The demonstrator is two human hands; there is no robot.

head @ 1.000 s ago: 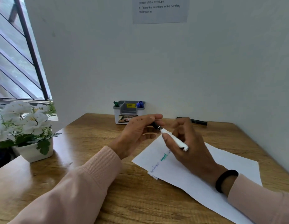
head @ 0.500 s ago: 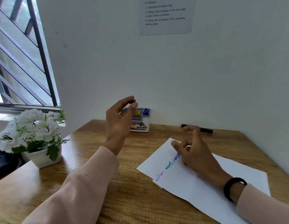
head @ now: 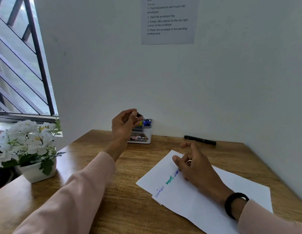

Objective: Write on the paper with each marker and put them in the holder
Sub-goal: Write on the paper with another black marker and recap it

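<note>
My left hand (head: 125, 125) is raised over the grey-and-white marker holder (head: 141, 138) by the wall. Its fingertips pinch the dark end of a marker (head: 139, 114); the rest of that marker is hidden behind the hand. A blue marker (head: 147, 122) stands in the holder's right side. My right hand (head: 195, 168) rests on the white paper (head: 206, 203) with fingers loosely apart and nothing in it. The paper bears short blue and green scribbles along its left edge. A black marker (head: 200, 140) lies on the table near the back wall.
A white pot of white flowers (head: 28, 149) stands at the table's left edge under a barred window. The wooden table (head: 123, 205) meets walls at the back and right. A printed notice (head: 168, 21) hangs on the back wall.
The marker went from both hands over the paper to my left hand alone, which rose to the holder. My right hand let go and settled on the paper.
</note>
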